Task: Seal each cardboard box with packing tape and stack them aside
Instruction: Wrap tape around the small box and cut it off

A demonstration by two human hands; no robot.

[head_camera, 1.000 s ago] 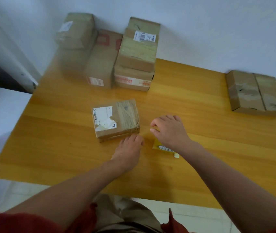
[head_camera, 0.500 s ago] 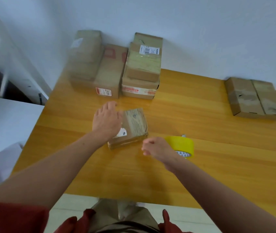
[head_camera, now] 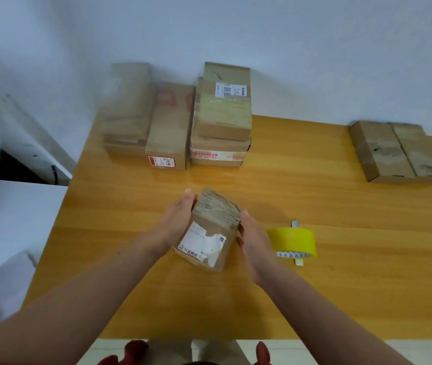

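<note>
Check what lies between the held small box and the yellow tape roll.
The right hand lies there: it holds the right side of the small box, and the yellow tape roll sits just beyond it. The head view shows this.

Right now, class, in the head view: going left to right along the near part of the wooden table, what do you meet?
Left hand → small brown cardboard box with torn white label → right hand → yellow roll of packing tape.

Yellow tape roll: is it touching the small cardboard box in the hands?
Apart. The head view shows the right hand between the yellow tape roll and the small cardboard box.
</note>
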